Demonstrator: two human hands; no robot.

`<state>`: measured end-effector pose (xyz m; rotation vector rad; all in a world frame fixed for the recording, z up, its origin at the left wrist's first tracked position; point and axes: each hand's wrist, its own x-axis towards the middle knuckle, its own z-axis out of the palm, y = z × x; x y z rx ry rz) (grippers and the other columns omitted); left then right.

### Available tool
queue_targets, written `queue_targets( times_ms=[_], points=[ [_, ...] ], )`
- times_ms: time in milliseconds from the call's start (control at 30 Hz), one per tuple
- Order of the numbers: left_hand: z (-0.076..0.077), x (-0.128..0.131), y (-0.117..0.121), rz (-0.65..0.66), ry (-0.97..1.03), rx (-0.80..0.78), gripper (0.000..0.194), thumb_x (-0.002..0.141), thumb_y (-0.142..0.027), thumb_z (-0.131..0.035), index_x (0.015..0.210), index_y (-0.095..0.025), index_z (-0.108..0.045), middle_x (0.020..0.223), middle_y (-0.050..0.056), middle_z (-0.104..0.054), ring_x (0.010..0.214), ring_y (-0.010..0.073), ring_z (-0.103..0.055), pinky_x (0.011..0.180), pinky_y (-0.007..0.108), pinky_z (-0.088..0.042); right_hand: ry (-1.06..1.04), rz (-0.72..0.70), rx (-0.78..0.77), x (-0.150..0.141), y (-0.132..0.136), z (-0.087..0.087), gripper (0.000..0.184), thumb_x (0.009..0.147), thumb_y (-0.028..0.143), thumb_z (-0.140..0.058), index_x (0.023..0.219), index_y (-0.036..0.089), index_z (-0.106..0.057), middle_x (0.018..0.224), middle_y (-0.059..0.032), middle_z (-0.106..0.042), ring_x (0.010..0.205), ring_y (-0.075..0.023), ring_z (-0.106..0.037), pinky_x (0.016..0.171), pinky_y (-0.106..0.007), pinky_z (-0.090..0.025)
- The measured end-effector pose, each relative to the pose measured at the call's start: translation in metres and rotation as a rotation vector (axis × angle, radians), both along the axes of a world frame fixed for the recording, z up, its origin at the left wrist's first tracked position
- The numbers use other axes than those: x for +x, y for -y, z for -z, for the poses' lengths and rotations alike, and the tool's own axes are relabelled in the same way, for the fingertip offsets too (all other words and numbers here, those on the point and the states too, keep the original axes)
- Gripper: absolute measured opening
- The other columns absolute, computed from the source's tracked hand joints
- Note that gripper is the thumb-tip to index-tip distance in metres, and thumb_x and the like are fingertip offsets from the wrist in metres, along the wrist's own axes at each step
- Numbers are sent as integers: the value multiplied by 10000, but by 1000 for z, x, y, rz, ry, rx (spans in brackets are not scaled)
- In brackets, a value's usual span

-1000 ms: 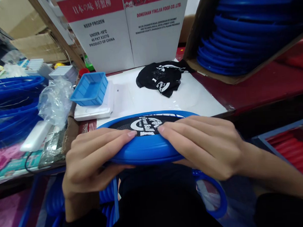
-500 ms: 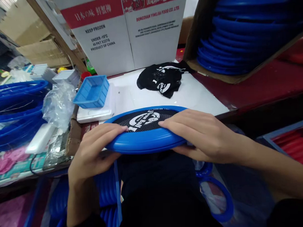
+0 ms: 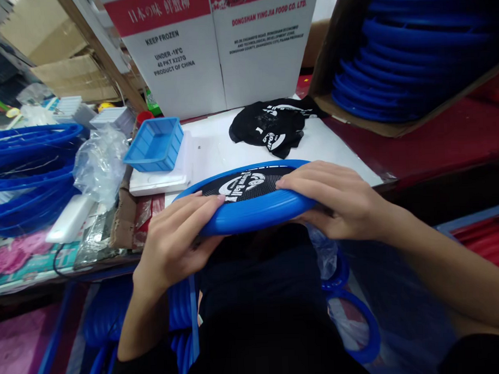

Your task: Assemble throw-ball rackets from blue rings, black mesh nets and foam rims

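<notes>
Left grip (image 3: 173, 239) and right grip (image 3: 344, 200) both clamped on one blue-rimmed disc (image 3: 254, 215), fingers on top, thumbs underneath.

From where I'm standing, each one's curled about as wide as the rim is thick, and the disc is held in the air at the near edge of the white sheet (image 3: 215, 147) on the worktop (image 3: 416, 156). Its middle is black mesh with white lettering. Toward the back of that sheet there's some crumpled black fabric (image 3: 255, 127), at its left a blue tray (image 3: 150, 164) on a flat white thing (image 3: 161, 182), behind it a big white carton (image 3: 184, 88), and right of it a pile of round blue pieces (image 3: 397, 78).
</notes>
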<state>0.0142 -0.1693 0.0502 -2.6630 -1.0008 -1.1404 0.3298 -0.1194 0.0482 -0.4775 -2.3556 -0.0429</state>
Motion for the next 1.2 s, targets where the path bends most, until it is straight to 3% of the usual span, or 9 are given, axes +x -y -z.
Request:
queue_targets(
  times_ms=[133,233,333,400,500,667,867,1000,1200],
  points=[
    [12,-20,-17,109,101,-123,705,884,-319,-884,1525,-264,-594,1380,107,-749,1264,307,-730,1196,540,-538,-68,-60,-111,16,-12,8,467,1004,309,-712,1458,249,-622,1202,-116,-795,1069,-304,-764,952,-507,-610],
    [29,-40,-32,148,221,-188,600,900,-274,-865,1464,-283,-662,1333,100,-774,1245,285,-742,1157,494,-575,-141,-90,-193,34,-22,22,484,1019,319,-683,1495,290,-602,1223,-107,-789,1138,-315,-747,1022,-550,-589],
    [41,-44,-38,161,270,-144,550,915,-216,-842,1441,-272,-688,1304,108,-785,1212,267,-755,1097,446,-610,-167,-77,-216,47,-29,38,555,1018,281,-666,1558,311,-542,1374,-131,-737,1299,-344,-686,1106,-611,-542],
    [41,-38,-36,145,284,-69,569,918,-205,-837,1461,-261,-674,1317,118,-777,1214,271,-749,1089,456,-609,-131,-8,-161,46,-26,42,612,1010,249,-664,1596,299,-495,1460,-156,-687,1356,-368,-652,1149,-665,-488],
    [30,-22,-27,145,233,28,586,921,-207,-834,1479,-236,-656,1301,126,-781,1192,279,-751,1034,451,-624,-23,69,-26,29,-6,33,640,999,264,-697,1601,234,-481,1470,-196,-671,1344,-388,-656,1136,-665,-491],
    [16,3,-12,156,109,108,635,910,-240,-855,1501,-208,-624,1272,119,-792,1148,276,-765,977,431,-640,32,124,122,-14,34,6,534,982,269,-745,1440,52,-579,1192,-209,-782,1111,-344,-748,931,-489,-618],
    [18,18,0,59,124,133,590,915,-264,-856,1463,-184,-651,1288,115,-788,1128,263,-778,1001,406,-650,37,233,230,-28,39,-5,397,1002,306,-731,1319,80,-654,1146,-173,-803,1041,-331,-757,893,-476,-592],
    [15,20,9,-5,71,121,664,909,-258,-860,1515,-172,-603,1327,129,-771,1181,283,-767,1048,418,-643,51,246,275,-28,38,-6,337,1018,306,-695,1291,110,-671,1117,-150,-809,1033,-326,-753,893,-482,-573],
    [16,4,1,10,99,22,633,939,-220,-822,1531,-239,-598,1408,100,-735,1248,271,-742,1112,427,-621,-83,235,144,-17,32,-2,355,986,299,-712,1332,237,-665,1094,-86,-815,1039,-331,-763,937,-511,-555]
  ],
)
